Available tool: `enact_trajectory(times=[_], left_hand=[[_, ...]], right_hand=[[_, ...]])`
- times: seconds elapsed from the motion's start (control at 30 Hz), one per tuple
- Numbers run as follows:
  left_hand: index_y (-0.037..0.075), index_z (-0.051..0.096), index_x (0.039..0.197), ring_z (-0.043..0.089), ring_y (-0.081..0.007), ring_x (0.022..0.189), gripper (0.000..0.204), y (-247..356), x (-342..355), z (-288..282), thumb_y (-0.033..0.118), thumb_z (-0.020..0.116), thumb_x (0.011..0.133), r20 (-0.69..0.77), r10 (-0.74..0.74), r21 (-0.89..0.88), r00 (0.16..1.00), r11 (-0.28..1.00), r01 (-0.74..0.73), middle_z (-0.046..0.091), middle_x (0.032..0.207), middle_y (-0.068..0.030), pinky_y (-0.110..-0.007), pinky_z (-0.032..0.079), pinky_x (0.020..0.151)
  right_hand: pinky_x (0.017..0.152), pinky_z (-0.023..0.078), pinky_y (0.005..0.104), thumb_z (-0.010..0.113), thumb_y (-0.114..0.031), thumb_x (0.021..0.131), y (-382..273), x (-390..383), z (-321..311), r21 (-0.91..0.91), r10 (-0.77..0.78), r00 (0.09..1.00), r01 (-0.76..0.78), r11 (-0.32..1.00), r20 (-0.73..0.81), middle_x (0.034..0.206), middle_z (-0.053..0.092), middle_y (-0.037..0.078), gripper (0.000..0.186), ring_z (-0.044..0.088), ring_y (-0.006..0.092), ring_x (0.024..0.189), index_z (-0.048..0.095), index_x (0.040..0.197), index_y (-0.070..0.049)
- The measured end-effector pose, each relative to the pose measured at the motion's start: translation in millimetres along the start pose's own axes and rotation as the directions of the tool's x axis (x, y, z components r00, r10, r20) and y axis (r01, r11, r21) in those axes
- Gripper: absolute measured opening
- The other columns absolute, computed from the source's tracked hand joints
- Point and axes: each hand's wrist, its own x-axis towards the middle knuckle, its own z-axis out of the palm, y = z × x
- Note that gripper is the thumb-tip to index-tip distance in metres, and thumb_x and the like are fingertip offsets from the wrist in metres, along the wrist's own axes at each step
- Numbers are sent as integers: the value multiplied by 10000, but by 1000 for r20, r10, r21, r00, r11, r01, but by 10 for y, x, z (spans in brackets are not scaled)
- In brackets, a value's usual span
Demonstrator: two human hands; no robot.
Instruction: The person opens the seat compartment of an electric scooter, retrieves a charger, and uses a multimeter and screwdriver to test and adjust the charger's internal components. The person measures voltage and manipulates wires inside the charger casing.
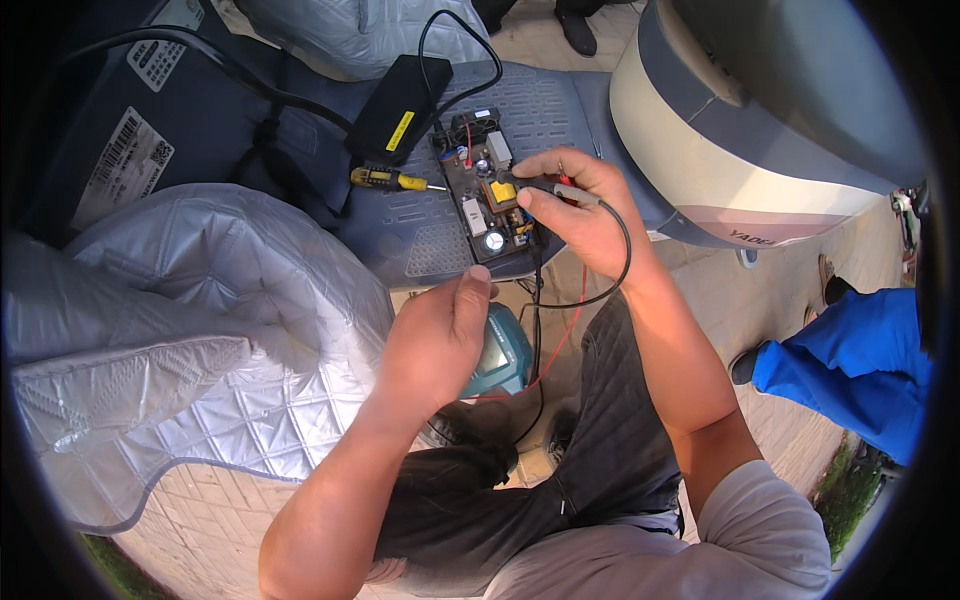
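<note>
My left hand is wrapped round a teal multimeter, thumb up along its top edge, most fingers hidden. In my right hand, a black test probe is pinched, with a red test probe between the fingers; their tips are hard to make out. Below these fingers lies an open charger circuit board with a yellow transformer, capacitors and a small fan. Beside its left edge rests a yellow-and-black screwdriver, its shaft pointing at the board.
The board lies on a scooter's grey footboard. A black charger case with a cable stands behind it. Silver quilted padding covers the left side; the cream-and-grey scooter seat base rises at right. A person in blue trousers is at far right.
</note>
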Motion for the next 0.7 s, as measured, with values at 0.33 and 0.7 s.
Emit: enact_trajectory(times=[0.33, 0.7], left_hand=[[19, 611, 1086, 577, -180, 648, 193, 264, -141, -109, 129, 539, 945, -47, 157, 22, 986, 987, -157, 615, 726, -107, -307, 479, 650], [62, 586, 1045, 517, -69, 769, 193, 258, -152, -40, 247, 548, 1008, 0, 84, -363, 997, 929, -78, 575, 827, 8, -233, 449, 708]], right_hand=[[612, 459, 321, 663, -266, 908, -520, -206, -98, -236, 17, 921, 82, 968, 390, 722, 635, 96, 260, 602, 198, 661, 641, 926, -8], [802, 489, 307, 498, -18, 951, -429, -334, -168, 462, 157, 943, -284, 840, 294, 976, 600, 80, 413, 592, 157, 875, 483, 1363, 17]])
